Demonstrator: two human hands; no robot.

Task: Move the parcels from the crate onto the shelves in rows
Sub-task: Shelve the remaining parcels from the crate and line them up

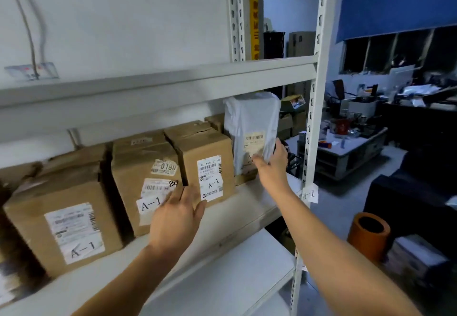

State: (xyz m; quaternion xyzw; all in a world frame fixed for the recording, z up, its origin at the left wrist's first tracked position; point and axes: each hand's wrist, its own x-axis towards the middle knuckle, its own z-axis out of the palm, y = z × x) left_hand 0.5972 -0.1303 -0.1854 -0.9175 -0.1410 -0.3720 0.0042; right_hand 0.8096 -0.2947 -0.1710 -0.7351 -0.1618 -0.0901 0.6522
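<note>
Three brown cardboard parcels with white A-1 labels stand in a row on the grey shelf (247, 204): a left one (61, 216), a middle one (146, 174) and a right one (205, 164). At the row's right end a grey plastic mailer bag (249, 122) stands upright, and my right hand (269, 164) grips its lower part. My left hand (175, 216) hovers with fingers spread in front of the middle and right boxes, holding nothing. The crate is out of view.
The shelf's right upright post (314, 117) carries an A-1 tag (309, 194). A lower shelf board (235, 273) lies beneath. Beyond the rack are cluttered desks (346, 150), an orange cylinder (369, 236) on the floor and dark furniture (408, 204).
</note>
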